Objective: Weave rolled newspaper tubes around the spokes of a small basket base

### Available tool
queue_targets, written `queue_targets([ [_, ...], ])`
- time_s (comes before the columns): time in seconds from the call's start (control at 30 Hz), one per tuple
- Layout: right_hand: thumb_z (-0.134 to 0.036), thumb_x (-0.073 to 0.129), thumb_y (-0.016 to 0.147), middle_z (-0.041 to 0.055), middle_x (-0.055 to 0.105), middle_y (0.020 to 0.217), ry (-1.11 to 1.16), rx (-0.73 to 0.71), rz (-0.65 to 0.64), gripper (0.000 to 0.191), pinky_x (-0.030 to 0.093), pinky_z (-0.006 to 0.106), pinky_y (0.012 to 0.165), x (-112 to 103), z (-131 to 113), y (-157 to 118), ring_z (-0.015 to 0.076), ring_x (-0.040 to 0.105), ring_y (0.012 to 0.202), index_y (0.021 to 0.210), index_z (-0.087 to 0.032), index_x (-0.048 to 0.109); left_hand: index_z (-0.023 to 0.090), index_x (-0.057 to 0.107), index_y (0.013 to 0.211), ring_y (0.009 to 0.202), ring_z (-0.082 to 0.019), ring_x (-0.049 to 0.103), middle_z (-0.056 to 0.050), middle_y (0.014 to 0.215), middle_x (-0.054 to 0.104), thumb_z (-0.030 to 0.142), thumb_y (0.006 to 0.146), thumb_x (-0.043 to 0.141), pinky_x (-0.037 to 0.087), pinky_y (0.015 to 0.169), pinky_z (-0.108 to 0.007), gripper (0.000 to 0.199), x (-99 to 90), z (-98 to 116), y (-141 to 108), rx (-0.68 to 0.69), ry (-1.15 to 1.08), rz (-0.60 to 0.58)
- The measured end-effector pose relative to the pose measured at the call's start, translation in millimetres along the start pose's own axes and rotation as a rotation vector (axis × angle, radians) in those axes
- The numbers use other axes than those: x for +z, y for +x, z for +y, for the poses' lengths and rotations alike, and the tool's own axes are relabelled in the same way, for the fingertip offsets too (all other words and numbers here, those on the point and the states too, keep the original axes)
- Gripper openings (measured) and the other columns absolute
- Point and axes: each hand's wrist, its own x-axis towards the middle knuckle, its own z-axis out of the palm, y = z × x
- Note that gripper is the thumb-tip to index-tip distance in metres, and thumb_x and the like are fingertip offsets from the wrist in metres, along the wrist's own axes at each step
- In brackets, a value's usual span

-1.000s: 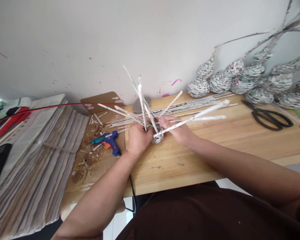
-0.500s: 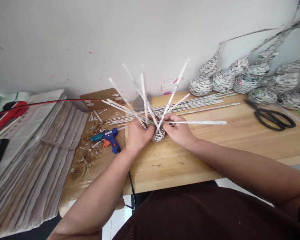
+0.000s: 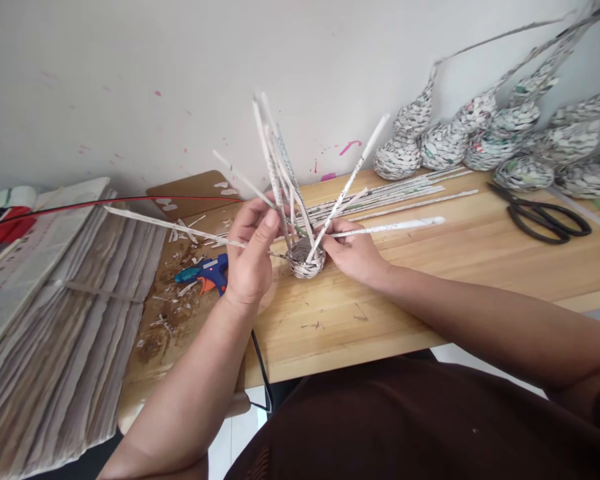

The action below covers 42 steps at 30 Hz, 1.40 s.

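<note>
A small round woven paper base (image 3: pixel 307 261) rests on the wooden board, with several white paper sticks (image 3: pixel 349 190) rising and fanning out from it. My left hand (image 3: pixel 253 250) is at its left side, thumb raised and fingers curled around paper sticks; one long stick (image 3: pixel 165 223) runs out leftward past the hand. On the right side of the base, my right hand (image 3: pixel 355 253) pinches the rim and the foot of a stick (image 3: pixel 395 225) that points right. Its fingertips are partly hidden behind the sticks.
Loose paper rods (image 3: pixel 405 197) lie behind the hands. Black scissors (image 3: pixel 545 220) and woven gourd shapes (image 3: pixel 400 157) are at the right. A blue glue gun (image 3: pixel 210 270), paper scraps and a stack of newspaper (image 3: pixel 80 320) are at the left.
My left hand has moved left and opened somewhat from the base, exposing its rim. A long stick now points left, and several upright sticks stand closer together. My right hand stays beside the base.
</note>
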Motion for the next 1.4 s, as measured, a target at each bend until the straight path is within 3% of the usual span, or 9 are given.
queue_targets([
  [0.13, -0.024, 0.062, 0.081, 0.0026, 0.07, 0.074, 0.03, 0.027, 0.005, 0.007, 0.051, 0.029, 0.063, -0.6, 0.4, 0.4, 0.0161, 0.063, 0.064, 0.079, -0.018, 0.066, 0.02, 0.065, 0.123, 0.111, -0.033, 0.067, -0.014, 0.113, 0.072, 0.078, 0.071, 0.062, 0.055, 0.089, -0.042, 0.078, -11.2, -1.0, 7.6, -0.053, -0.143, -0.251],
  [0.23, -0.024, 0.064, 0.08, 0.0014, 0.069, 0.072, 0.045, 0.034, 0.007, 0.007, 0.051, 0.028, 0.061, -0.7, 0.6, 0.2, 0.0154, 0.063, 0.063, 0.077, -0.018, 0.065, 0.021, 0.065, 0.126, 0.112, -0.033, 0.066, -0.013, 0.117, 0.071, 0.065, 0.064, 0.079, 0.053, 0.095, -0.045, 0.077, -25.7, -4.0, 15.6, -0.143, -0.115, -0.358],
  [0.37, -0.025, 0.064, 0.08, 0.0013, 0.068, 0.072, 0.079, 0.046, 0.005, 0.007, 0.051, 0.027, 0.06, 0.3, 0.8, -0.4, 0.0149, 0.062, 0.061, 0.076, -0.019, 0.063, 0.018, 0.073, 0.109, 0.097, -0.027, 0.071, -0.01, 0.107, 0.075, 0.042, 0.07, 0.082, 0.058, 0.089, -0.043, 0.046, -39.1, -12.1, 22.0, -0.333, 0.013, -0.363],
  [0.43, -0.025, 0.064, 0.081, 0.0021, 0.069, 0.074, 0.065, 0.017, 0.006, 0.007, 0.052, 0.028, 0.06, 0.7, 0.1, -1.4, 0.0154, 0.063, 0.063, 0.077, -0.019, 0.063, 0.016, 0.076, 0.098, 0.083, -0.024, 0.073, -0.008, 0.092, 0.077, 0.038, 0.07, 0.081, 0.06, 0.08, -0.04, 0.036, -38.4, -15.7, 22.1, -0.34, 0.085, -0.334],
  [0.7, -0.023, 0.062, 0.084, 0.005, 0.072, 0.083, -0.086, -0.224, 0.017, 0.006, 0.054, 0.029, 0.066, -1.2, -1.2, -8.0, 0.0186, 0.067, 0.075, 0.085, -0.018, 0.067, 0.016, 0.075, 0.076, 0.067, -0.018, 0.068, -0.002, 0.071, 0.074, 0.021, 0.074, 0.07, 0.054, 0.066, -0.028, 0.007, -19.2, -11.9, 12.6, -0.071, 0.39, -0.285],
  [0.87, -0.022, 0.061, 0.085, 0.0044, 0.072, 0.082, -0.108, -0.234, 0.03, 0.007, 0.052, 0.028, 0.063, -0.8, 1.4, -6.6, 0.0173, 0.065, 0.07, 0.085, -0.019, 0.066, 0.017, 0.069, 0.075, 0.067, -0.016, 0.066, 0.0, 0.074, 0.073, 0.016, 0.077, 0.064, 0.052, 0.065, -0.025, 0.005, -18.6, -13.9, 10.0, 0.011, 0.487, -0.244],
  [1.07, -0.022, 0.061, 0.085, 0.0055, 0.073, 0.085, -0.121, -0.26, 0.036, 0.006, 0.054, 0.03, 0.068, -1.5, 2.7, -5.6, 0.0189, 0.067, 0.077, 0.084, -0.019, 0.067, 0.018, 0.064, 0.08, 0.067, -0.016, 0.065, -0.001, 0.075, 0.07, 0.026, 0.077, 0.068, 0.052, 0.062, -0.026, 0.01, -16.5, -18.3, 11.0, -0.066, 0.442, -0.247],
  [1.23, -0.02, 0.06, 0.085, 0.0024, 0.072, 0.078, -0.135, -0.236, 0.02, 0.008, 0.052, 0.027, 0.063, -1.5, -2.2, -10.6, 0.0156, 0.064, 0.066, 0.088, -0.019, 0.067, 0.016, 0.069, 0.089, 0.069, -0.017, 0.066, -0.003, 0.08, 0.073, 0.027, 0.067, 0.076, 0.054, 0.062, -0.026, 0.026, -11.8, -15.8, 10.3, -0.155, 0.375, -0.261],
  [1.4, -0.019, 0.058, 0.085, 0.0036, 0.072, 0.083, -0.171, -0.276, -0.007, 0.009, 0.05, 0.027, 0.064, -1.0, -5.7, -14.7, 0.0162, 0.065, 0.07, 0.087, -0.019, 0.067, 0.016, 0.074, 0.084, 0.071, -0.018, 0.068, -0.003, 0.079, 0.075, 0.021, 0.07, 0.068, 0.056, 0.069, -0.029, 0.016, -13.4, -15.2, 6.7, -0.144, 0.43, -0.293],
])
